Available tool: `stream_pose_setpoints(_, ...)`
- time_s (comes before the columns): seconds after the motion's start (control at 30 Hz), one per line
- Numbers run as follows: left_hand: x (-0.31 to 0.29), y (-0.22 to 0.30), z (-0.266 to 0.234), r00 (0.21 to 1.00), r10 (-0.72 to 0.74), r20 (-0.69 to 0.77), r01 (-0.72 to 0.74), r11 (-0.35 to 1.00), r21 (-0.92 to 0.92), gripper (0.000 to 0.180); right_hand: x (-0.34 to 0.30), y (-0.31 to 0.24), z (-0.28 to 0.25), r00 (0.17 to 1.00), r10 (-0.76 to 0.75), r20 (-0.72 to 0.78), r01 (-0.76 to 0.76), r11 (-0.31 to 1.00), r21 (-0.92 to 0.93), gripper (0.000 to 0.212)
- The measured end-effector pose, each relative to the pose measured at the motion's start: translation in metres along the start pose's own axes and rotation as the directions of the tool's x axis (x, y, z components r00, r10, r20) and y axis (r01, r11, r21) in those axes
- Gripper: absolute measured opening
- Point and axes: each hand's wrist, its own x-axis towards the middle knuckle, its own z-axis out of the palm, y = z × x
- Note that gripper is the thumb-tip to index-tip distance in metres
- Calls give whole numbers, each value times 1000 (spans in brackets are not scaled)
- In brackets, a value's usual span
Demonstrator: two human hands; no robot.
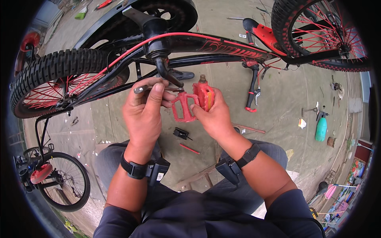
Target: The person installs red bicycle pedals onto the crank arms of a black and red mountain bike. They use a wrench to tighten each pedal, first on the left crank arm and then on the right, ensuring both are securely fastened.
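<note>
My left hand (145,105) is closed around a grey metal bar-like tool (139,89), whose far end reaches the crank arm (171,73) of an upturned black-and-red bicycle (178,47). At the lower end of that crank sits a red cage-shaped bicycle pedal (184,109). Just right of it, a second red pedal (205,96) with a yellow reflector and a threaded axle pointing up is gripped in my right hand (212,115). My right thumb lies at the edge of the crank-side pedal. Fingers hide the tool's middle, so its exact kind is unclear.
Below my hands lie a small black part (181,133) and a red stick (189,148). A teal spray bottle (321,127) and a hammer (310,109) are on the floor to the right. Another bicycle's wheel (63,181) shows at lower left.
</note>
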Motion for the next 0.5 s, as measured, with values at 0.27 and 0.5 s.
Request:
stream_pose_setpoints(0.27,-8,-11,8,993,24,117,-37,993,112,13,-1,-2,1,1000,4,-9,-4,1000,-4,53)
stream_pose_setpoints(0.5,5,-36,-15,905,-396,-155,338,891,-304,23,-1,0,-2,1000,20,-19,-20,1000,0,51)
